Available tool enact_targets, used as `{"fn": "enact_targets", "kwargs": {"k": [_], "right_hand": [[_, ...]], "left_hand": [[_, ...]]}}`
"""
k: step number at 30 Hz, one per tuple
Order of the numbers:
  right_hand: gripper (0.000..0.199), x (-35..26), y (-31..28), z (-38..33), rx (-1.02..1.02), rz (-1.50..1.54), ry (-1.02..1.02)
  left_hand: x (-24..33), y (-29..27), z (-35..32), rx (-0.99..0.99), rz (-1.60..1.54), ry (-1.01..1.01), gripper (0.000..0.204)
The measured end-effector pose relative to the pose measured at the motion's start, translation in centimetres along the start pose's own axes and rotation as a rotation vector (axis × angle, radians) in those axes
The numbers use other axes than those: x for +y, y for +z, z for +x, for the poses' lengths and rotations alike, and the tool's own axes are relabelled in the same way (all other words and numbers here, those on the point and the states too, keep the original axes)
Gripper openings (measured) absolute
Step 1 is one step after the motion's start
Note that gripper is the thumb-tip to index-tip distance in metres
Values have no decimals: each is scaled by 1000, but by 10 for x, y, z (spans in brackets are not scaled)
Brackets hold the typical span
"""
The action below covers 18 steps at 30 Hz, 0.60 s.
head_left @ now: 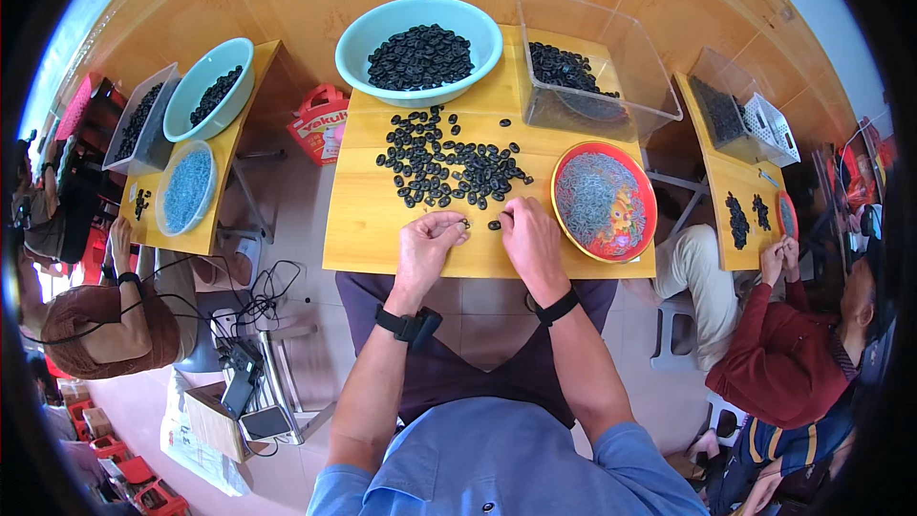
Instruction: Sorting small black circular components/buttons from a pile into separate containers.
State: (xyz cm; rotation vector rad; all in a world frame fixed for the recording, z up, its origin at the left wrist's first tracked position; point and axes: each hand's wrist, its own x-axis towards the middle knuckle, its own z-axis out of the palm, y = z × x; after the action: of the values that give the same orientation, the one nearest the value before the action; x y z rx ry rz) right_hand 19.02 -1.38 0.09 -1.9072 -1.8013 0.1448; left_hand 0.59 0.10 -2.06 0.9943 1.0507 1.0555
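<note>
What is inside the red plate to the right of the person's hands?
The red plate holds a flat heap of small grey metal pieces. They cover most of its colourful printed picture, so the middle of the plate cannot be seen.

Landmark: wooden table [382,229] in front of person.

- Red carrier bag [320,124], white lettering, handles up: on floor just left of table's far-left corner.
- Cardboard box [212,420], tan, open top: on floor well below-left of table's near-left corner.
- Phone-like device [267,421], dark screen, light frame: just right of box.
- White plastic bag [196,454], crumpled: under and behind box.
</note>
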Motion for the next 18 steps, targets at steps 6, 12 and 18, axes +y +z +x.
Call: {"fn": "enact_targets", "kwargs": {"k": [6,12,18], "right_hand": [[16,14,5,-10,43,219,1],[18,13,0,-10,4,238,25],[15,17,-3,-18,23,319,-54]], "left_hand": [[2,2,-1,-27,-17,-9,16],[2,2,-2,-51,15,-4,15],[1,3,-4,-98,68,6,15]]}}
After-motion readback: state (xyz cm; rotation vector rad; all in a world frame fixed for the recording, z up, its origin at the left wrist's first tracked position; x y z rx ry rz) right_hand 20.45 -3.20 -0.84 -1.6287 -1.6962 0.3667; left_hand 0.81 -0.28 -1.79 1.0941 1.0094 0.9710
